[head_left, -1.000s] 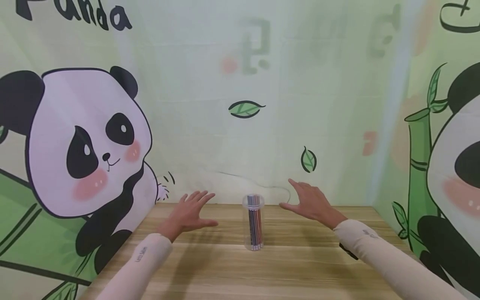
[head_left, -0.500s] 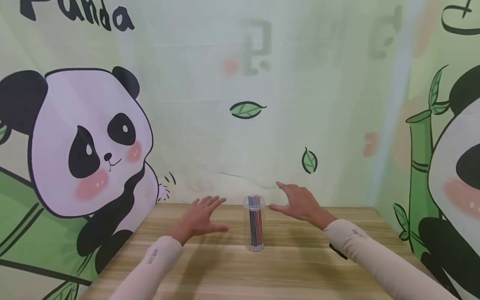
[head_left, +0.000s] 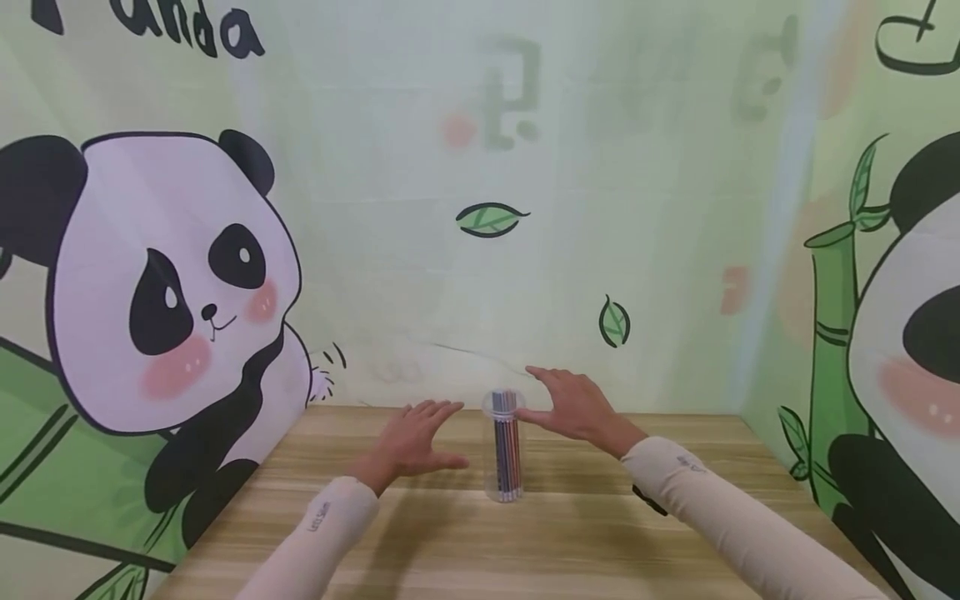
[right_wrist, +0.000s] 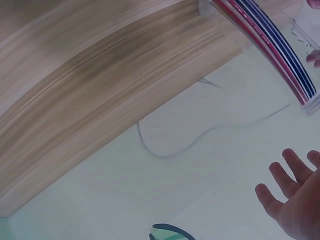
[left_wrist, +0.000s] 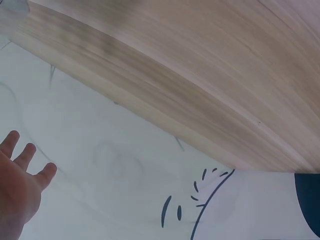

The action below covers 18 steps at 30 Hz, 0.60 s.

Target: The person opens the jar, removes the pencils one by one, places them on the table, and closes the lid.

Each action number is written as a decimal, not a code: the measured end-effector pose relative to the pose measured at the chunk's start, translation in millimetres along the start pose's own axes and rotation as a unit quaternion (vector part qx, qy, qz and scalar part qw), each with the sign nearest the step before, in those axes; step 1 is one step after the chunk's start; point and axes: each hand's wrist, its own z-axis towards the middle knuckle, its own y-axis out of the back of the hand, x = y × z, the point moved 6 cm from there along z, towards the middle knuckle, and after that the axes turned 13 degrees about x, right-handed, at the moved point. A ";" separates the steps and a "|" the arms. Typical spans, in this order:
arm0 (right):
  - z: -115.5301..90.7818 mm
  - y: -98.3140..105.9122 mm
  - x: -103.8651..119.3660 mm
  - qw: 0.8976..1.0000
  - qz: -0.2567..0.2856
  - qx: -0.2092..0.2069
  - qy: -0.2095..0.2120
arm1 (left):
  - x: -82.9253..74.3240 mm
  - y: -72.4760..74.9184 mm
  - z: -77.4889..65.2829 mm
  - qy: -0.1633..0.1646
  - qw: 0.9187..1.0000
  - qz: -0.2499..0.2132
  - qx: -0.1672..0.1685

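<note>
A clear lidded cylinder [head_left: 489,458] stands upright on the wooden table, packed with several slim dark blue and red pencil-like sticks [head_left: 507,454]. My left hand [head_left: 411,446] hovers to its left, fingers spread, a small gap from the wall. On the other side, the right hand [head_left: 577,408] is held with straight fingers, its thumb tip right at the cylinder's upper rim. The right wrist view shows the sticks [right_wrist: 272,47] at the top right, printed with fine lettering, and the right hand [right_wrist: 300,200] low at the right. Fingers of the left hand [left_wrist: 22,185] show at the lower left of its wrist view.
The wooden table [head_left: 480,550] ends at a pale green cloth backdrop [head_left: 390,275] close behind the cylinder. Printed pandas stand on the backdrop at left [head_left: 180,275] and right [head_left: 915,350].
Both hands have moved inward toward the cylinder, the left one rightward and the right one leftward. The cylinder keeps its place on the table.
</note>
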 end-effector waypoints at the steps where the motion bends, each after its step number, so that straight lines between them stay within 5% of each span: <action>1: 0.2 -0.2 1.6 1.000 0.004 0.004 -0.002 | -0.4 -1.2 1.4 0.001 1.000 0.002 0.002; 18: 5.3 -5.9 23.4 0.999 0.017 -0.013 0.028 | -23.1 -9.3 16.9 -0.009 0.999 -0.050 -0.007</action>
